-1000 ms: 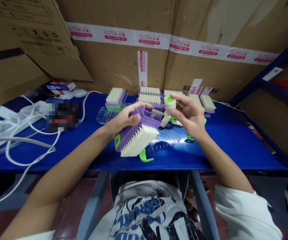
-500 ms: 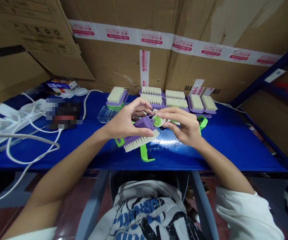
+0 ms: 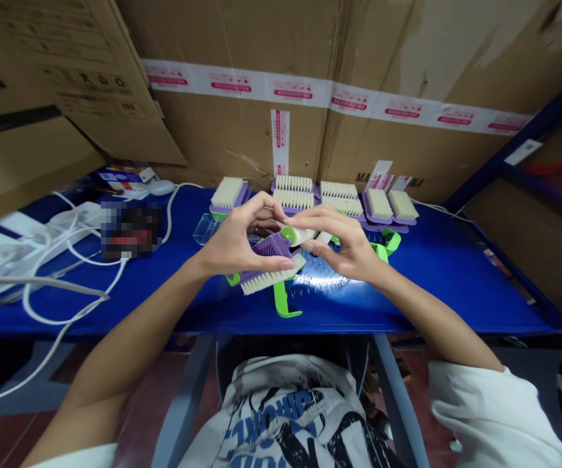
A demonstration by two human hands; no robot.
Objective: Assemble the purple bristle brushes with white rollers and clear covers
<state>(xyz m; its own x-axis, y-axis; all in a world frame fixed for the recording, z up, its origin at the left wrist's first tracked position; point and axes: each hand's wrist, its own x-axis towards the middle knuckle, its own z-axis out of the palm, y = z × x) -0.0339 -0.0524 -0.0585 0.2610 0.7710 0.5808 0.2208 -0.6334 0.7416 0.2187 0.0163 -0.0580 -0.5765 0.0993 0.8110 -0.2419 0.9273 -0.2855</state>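
My left hand point(image 3: 242, 237) is wrapped round a purple brush head point(image 3: 271, 247) whose pale bristles face down toward me. My right hand point(image 3: 342, 240) grips a white part with a green round end point(image 3: 289, 235), which touches the upper right end of the purple head. Below them a bright green curved piece point(image 3: 282, 300) lies on the blue table. Thin metal springs point(image 3: 322, 276) are spread just under my right hand. Another green part point(image 3: 392, 242) rests to the right of that hand, partly hidden by it.
Several purple brushes with bristles up point(image 3: 294, 192) line the table's back edge before a cardboard wall point(image 3: 242, 130). A clear plastic box point(image 3: 206, 229) stands left of my left hand. White cables point(image 3: 34, 286) and a power strip cover the left side.
My right hand and the white part with the green end have shifted slightly left, closer to my left hand. The camera view has moved a little.
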